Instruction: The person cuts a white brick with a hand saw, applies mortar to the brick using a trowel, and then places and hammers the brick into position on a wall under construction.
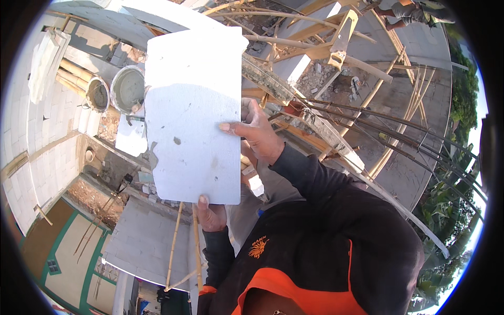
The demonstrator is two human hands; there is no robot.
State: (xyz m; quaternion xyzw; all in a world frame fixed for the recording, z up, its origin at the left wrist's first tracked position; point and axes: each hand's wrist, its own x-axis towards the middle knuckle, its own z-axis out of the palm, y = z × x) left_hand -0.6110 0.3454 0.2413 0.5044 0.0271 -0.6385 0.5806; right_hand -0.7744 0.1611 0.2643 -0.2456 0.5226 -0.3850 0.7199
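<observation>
Head view: a white block (191, 113) is held up flat before the camera, the left hand (211, 214) gripping its lower edge, the right hand (258, 134) clasping its right edge. Two grey buckets (127, 88), seemingly holding mortar, stand beyond.

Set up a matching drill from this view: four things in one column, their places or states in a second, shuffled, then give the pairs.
Things:
1. white block
2. left hand
3. right hand
4. two buckets

Places or states:
A. gripping the block's right edge
B. standing side by side, left of the block, far below
C. held up flat in both hands
D. under the block's lower edge, thumb on its face

Pairs: 1-C, 2-D, 3-A, 4-B
</observation>
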